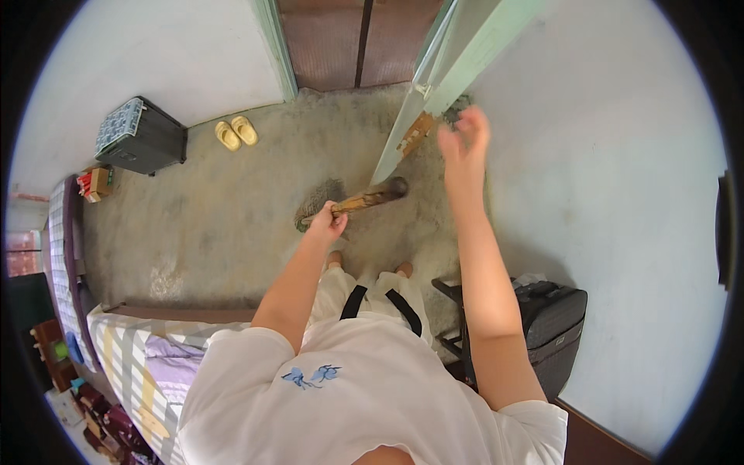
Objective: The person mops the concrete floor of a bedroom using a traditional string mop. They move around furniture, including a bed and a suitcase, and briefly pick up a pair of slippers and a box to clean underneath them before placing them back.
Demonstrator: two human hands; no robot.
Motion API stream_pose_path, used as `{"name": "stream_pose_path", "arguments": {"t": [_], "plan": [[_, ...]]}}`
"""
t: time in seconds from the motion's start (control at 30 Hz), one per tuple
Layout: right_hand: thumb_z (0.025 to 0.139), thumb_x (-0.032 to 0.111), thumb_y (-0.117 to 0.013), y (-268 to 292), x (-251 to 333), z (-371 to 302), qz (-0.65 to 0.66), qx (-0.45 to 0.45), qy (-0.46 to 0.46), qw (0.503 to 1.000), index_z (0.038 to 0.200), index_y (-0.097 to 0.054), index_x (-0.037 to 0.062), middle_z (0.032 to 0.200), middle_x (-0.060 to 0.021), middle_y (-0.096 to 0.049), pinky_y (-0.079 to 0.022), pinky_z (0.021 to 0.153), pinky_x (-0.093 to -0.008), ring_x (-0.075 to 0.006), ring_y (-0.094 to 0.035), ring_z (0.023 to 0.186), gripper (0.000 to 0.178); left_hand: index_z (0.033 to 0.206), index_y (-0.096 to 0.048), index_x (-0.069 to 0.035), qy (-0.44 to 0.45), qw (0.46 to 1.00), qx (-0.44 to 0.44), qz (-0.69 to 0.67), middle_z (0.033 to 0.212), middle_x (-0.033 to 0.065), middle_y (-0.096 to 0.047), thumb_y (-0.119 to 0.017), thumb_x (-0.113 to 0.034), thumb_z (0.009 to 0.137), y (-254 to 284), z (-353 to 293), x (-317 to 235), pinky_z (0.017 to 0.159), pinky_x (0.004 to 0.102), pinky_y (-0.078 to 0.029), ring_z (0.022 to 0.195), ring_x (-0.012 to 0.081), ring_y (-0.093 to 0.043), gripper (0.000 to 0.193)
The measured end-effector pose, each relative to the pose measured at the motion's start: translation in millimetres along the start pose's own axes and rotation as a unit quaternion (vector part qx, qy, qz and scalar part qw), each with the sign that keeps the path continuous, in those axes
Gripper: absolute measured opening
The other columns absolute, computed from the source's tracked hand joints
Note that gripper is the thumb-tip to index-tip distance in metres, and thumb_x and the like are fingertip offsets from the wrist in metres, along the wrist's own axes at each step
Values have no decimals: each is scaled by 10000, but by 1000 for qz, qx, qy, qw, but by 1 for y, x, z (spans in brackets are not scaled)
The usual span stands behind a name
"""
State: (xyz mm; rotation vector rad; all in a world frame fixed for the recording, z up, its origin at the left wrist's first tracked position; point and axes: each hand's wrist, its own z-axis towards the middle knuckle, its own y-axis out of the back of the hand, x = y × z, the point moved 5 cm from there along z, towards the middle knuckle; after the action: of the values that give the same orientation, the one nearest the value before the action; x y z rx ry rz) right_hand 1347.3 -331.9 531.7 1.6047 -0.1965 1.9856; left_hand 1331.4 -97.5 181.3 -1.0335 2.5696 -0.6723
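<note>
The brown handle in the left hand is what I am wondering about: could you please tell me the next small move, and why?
Perhaps bring the right hand down to the free length of the brown handle: the left hand alone grips it, and the right hand, its fingers curled, appears empty beside the door.
</note>
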Motion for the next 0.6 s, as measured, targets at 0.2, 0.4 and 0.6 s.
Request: {"name": "stream_pose_path", "arguments": {"t": [0.2, 0.4, 0.6], "plan": [[649, 293, -792, -17, 28, 77, -222, -194, 85, 952, 1338, -248, 0, 1270, -156, -316, -383, 912, -429, -310, -461, 1089, 925, 725, -483, -86, 6, 999, -29, -19, 608, 15, -458, -487, -185, 921, 7, -19, -27, 476, 237, -479, 463, 125, -394, 220], [659, 346, -715, -4, 21, 92, -372, -195, 182, 889, 1291, -322, -32, 1271, -155, -362, -353, 926, -484, -298, -467, 1097, 836, 685, -483, -97, -6, 999, -35, -27, 569, 5, -460, -513, -184, 893, 37, -19, -22, 439, 232, -470, 433, 121, -405, 227], [652, 320, -725, 72, 3, 85, -352, -193, 185, 897, 1272, -321, -59, 1256, -183, -365, -399, 897, -443, -323, -479, 1068, 831, 667, -479, -98, -19, 999, -26, -35, 574, 2, -471, -565, -168, 844, 41, -26, 0, 424, 206, -444, 443, 121, -412, 209]]}}
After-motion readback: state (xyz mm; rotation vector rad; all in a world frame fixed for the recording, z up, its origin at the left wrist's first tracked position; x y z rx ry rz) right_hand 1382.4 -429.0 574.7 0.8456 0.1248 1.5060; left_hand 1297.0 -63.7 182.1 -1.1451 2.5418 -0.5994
